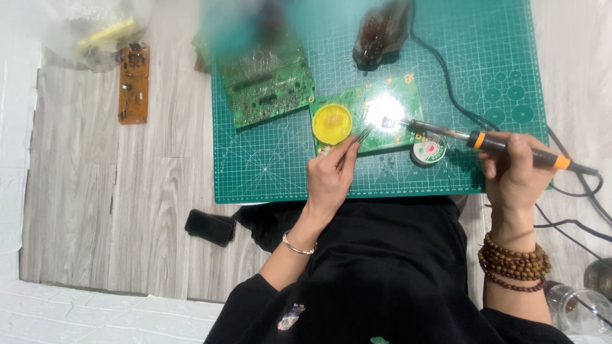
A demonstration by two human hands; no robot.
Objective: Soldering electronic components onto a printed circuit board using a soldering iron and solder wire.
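- Left hand (328, 178): the fingers are pinched narrowly on a pair of tweezers (358, 139), whose tips point away from the fingertips onto the near edge of the circuit board (370, 118).
- Right hand (513, 175): the fingers are wrapped around the black and orange grip of a soldering iron (472, 138). Its metal tip reaches out from the fingers to a brightly lit spot on the board.
- Circuit board: a green board lying flat on the green cutting mat (268, 172), just beyond both sets of fingertips and between the two tools. It appears light, stiff and thin; its small parts look fragile, so it is judged best held by its bare edges.
- Soldering iron: appears light and rigid. The metal end is presumably hot, so the insulated grip is the only safe hold. Its cable (577, 223) trails behind the right hand.
- Yellow tin (332, 123): a round open tin just beyond the left fingertips, touching the board's left end.
- Solder reel (428, 151): a small round reel below the iron's shaft, between the two hands.
- Second green board (268, 86): farther from the left fingers, on the mat.
- Brown board (134, 83): well to the left of the left hand, on the wooden floor (83, 191).
- Black object (210, 227): a small flat item beside the left wrist; its kind cannot be told.
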